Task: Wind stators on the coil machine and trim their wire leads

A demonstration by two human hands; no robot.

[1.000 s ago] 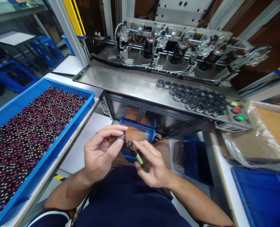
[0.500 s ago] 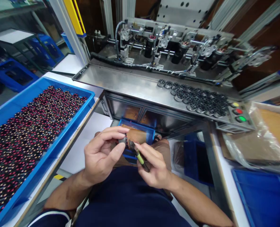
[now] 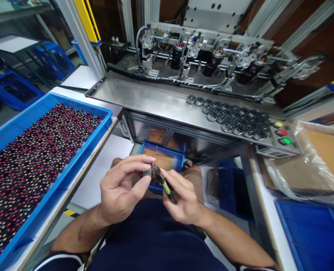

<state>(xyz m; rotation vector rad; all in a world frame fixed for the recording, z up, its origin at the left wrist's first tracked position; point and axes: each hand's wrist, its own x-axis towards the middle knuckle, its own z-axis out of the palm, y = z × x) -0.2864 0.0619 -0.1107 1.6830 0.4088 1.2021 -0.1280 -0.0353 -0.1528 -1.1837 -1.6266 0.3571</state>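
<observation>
My left hand (image 3: pixel 122 188) pinches a small round wound motor stator (image 3: pixel 150 172) between thumb and fingers, in front of my lap. My right hand (image 3: pixel 184 195) grips small cutters with a yellow-green handle (image 3: pixel 164 186), their tip at the stator's windings. A large blue tray (image 3: pixel 71 165) at my left holds several rows of red-wound stators (image 3: pixel 34 150). On the steel machine shelf (image 3: pixel 155 103) ahead lies a cluster of bare black stators (image 3: pixel 234 118).
A winding machine with spindles (image 3: pixel 206 52) stands behind the shelf. Yellow, red and green buttons (image 3: pixel 282 132) sit at the shelf's right end. A small blue bin (image 3: pixel 178 160) is below my hands. A plastic-wrapped board (image 3: pixel 316 162) and another blue crate (image 3: pixel 313 233) are on the right.
My hands have stayed together in front of me; the stator has turned slightly in my left fingers and the cutter tip has shifted a little along it.
</observation>
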